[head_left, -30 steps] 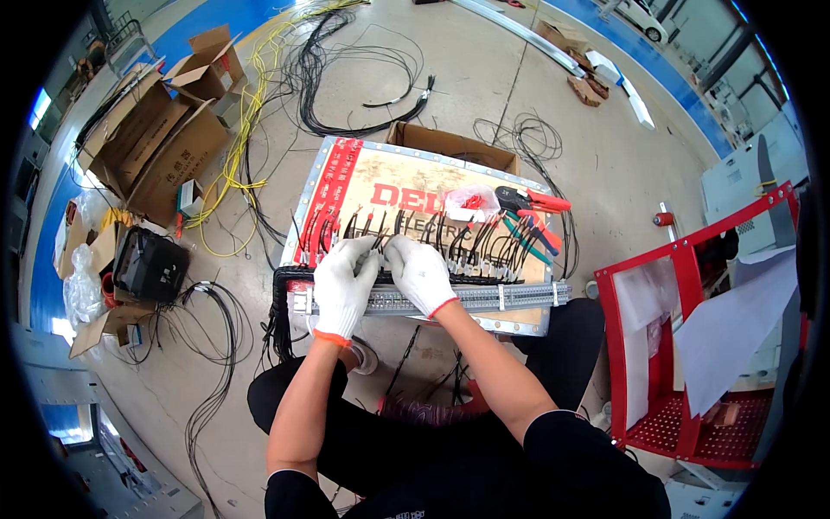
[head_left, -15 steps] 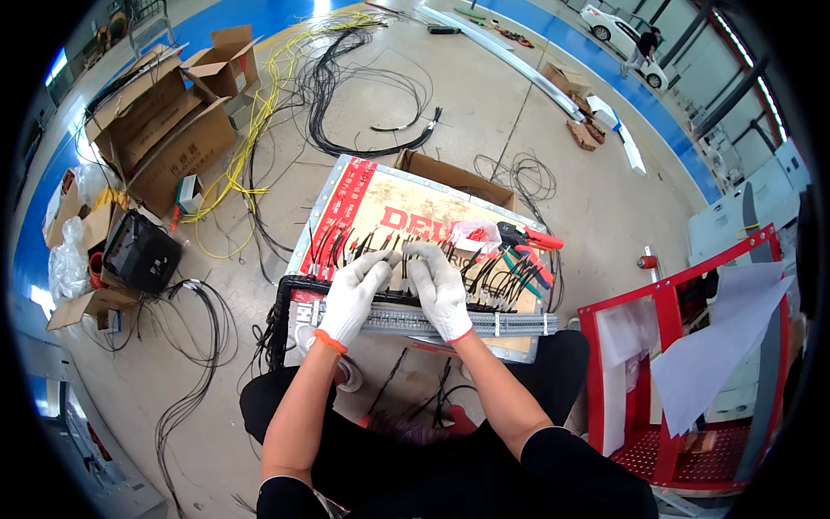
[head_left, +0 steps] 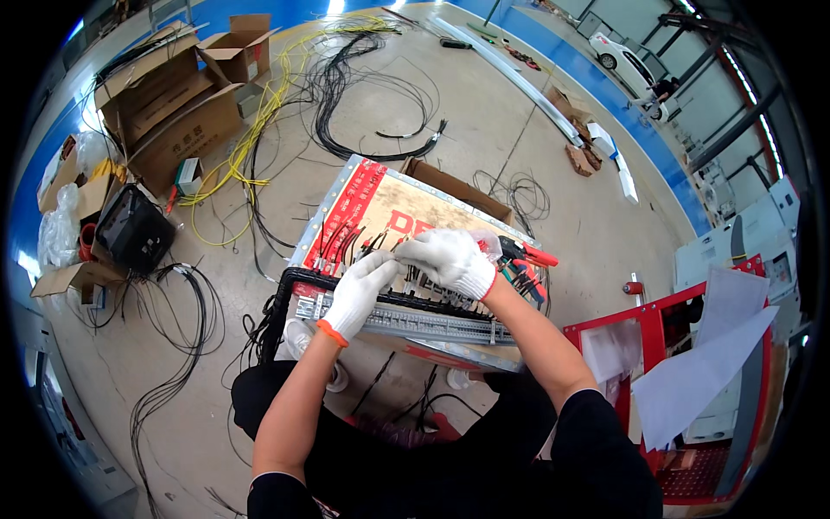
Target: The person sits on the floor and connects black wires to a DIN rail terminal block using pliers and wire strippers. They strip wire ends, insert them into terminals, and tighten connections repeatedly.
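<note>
My left hand (head_left: 359,292), in a white glove with an orange cuff, is closed with its fingertips pressed together over a row of short black wires (head_left: 339,245). From the right, my right hand (head_left: 454,262), also gloved, reaches across the wires, its fingers together and their tips meeting the left fingertips. Whatever sits between the fingertips is too small and covered to make out. Below both hands runs a grey slotted strip (head_left: 432,326), alongside a thick black wire bundle (head_left: 324,281). All this rests on a wooden case (head_left: 386,199) with red printed tape.
Red-handled pliers (head_left: 538,254) and a clear plastic bag (head_left: 489,243) lie right of my right hand. A red metal frame (head_left: 648,346) with white sheets stands at right. Cardboard boxes (head_left: 186,125), yellow cables (head_left: 259,143) and black cables (head_left: 327,121) cover floor at left and ahead.
My right hand has turned flatter, its back now upward and its fingers pointing left over the wires. The left hand stays near the same wires. The whole view has shifted slightly.
</note>
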`<state>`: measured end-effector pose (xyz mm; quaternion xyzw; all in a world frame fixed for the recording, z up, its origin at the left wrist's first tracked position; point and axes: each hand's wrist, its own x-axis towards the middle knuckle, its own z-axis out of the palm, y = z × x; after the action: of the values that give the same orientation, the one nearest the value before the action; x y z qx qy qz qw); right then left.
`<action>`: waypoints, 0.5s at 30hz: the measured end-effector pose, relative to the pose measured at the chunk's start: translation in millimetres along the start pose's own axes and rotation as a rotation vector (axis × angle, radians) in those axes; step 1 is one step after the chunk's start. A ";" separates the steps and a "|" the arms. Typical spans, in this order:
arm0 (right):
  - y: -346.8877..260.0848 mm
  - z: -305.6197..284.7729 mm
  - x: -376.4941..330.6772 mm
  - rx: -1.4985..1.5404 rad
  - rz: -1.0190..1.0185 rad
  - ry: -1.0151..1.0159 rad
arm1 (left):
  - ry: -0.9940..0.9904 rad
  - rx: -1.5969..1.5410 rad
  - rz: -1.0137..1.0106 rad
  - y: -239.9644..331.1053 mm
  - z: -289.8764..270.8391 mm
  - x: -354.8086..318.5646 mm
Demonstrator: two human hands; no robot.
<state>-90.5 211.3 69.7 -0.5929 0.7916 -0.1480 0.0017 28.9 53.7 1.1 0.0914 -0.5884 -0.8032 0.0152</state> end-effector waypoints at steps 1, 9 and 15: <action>-7.2 -4.3 -0.3 0.066 0.062 0.009 | 0.003 -0.003 0.009 -0.1 1.5 0.0; -23.0 -13.7 10.6 0.375 0.325 -0.042 | 0.113 0.345 0.159 -4.7 6.1 -6.5; -12.4 2.6 0.8 0.391 0.357 0.043 | 0.187 0.313 0.230 -9.0 15.0 -0.8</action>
<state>-78.7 206.9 70.3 -0.4289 0.8399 -0.3079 0.1255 27.9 70.7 -2.9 0.0991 -0.7084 -0.6831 0.1470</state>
